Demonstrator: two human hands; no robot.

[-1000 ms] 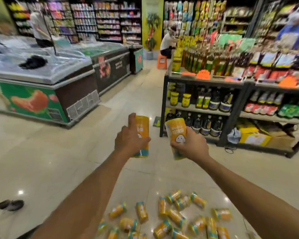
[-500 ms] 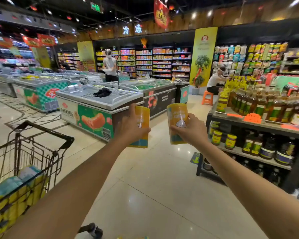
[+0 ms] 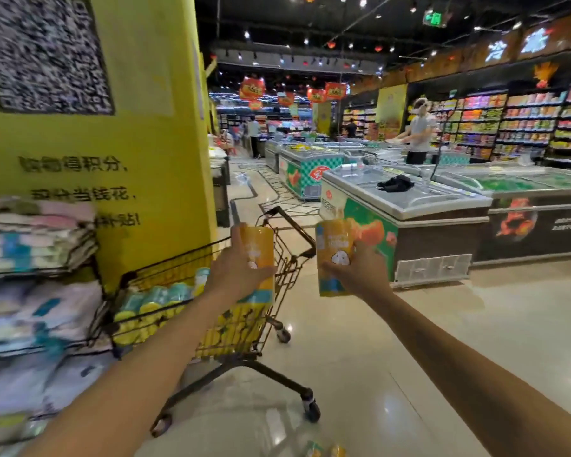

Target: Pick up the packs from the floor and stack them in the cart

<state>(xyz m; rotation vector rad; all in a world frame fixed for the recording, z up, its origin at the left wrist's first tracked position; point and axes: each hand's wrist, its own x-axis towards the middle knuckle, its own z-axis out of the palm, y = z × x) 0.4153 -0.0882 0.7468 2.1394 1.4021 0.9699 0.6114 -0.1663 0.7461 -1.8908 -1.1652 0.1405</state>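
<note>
Biggest thing here is the yellow pillar (image 3: 152, 133) filling the left side. It has a QR code up top that's smeared to mush, and only part of the printed text is readable. On the right is a row of chest freezers (image 3: 409, 209). The nearest has something black lying on its lid, can't tell what. Far left is a rack of folded textiles (image 3: 33, 239), blurry and cut off by the edge.

The shopping cart (image 3: 285, 275) stands right beside the pillar. The left arm crosses in front of it, so a good chunk of the basket is hidden. The stacked packs (image 3: 155, 298) inside it show through the wire, yellow with teal ends. No way to count them.

The left hand (image 3: 236, 270) has its fingers wrapped round an orange pack (image 3: 261, 242), held upright over the handle end of the cart. The hand covers most of the print. The right hand (image 3: 360, 275) grips a second pack (image 3: 333, 239) from below, to the right of the cart and apart from the first. A white cartoon blob is visible on it, lettering unreadable.

At the bottom edge a couple of floor packs (image 3: 325, 451) just peek in, mostly cropped.
</note>
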